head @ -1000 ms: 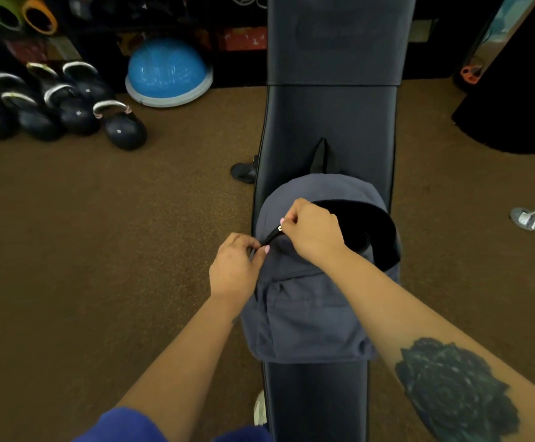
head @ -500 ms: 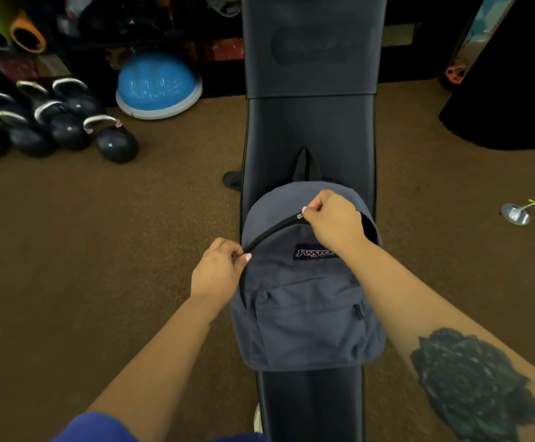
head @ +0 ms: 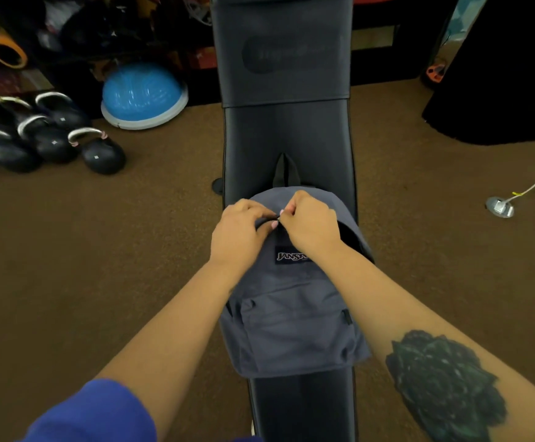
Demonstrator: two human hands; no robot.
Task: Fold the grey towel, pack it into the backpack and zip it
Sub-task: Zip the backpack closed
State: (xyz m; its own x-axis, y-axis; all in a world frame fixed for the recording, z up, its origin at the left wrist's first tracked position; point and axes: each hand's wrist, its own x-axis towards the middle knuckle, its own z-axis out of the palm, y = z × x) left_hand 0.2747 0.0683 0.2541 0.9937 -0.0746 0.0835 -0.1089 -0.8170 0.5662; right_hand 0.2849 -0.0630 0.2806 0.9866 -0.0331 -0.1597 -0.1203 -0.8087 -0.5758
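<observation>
Zipping underway: grey JanSport backpack (head: 291, 323) lying front-up on black padded weight bench (head: 288, 135), at centre of view, top handle toward 12 o'clock. Grey towel not visible; presumably already inside, though not confirmable. Right hand (head: 312, 223) closed in a pinch on the zipper pull (head: 278, 219) at the crown of the pack. Left hand (head: 239, 232) just beside it at 9 o'clock, fingers curled down onto the fabric, apparently bracing the zip line; actual grasp not discernible. Main compartment closed on the 9 o'clock side, gaping dark along the 3 o'clock side beneath the right wrist.

Step in hand, by judgement: final step, roughly half complete. Next move calls for drawing the pull round the curve toward 3 o'clock, then down toward 5 o'clock, with fabric held taut ahead of the slider. Possible snag: slack flap or towel edge caught in the teeth.

Surroundings: kettlebells (head: 102, 153) and blue balance dome (head: 143, 95) on brown carpet at 10 o'clock, well apart. Floor outlet with cable (head: 500, 207) at 3 o'clock. Nothing obstructing the zip path.
</observation>
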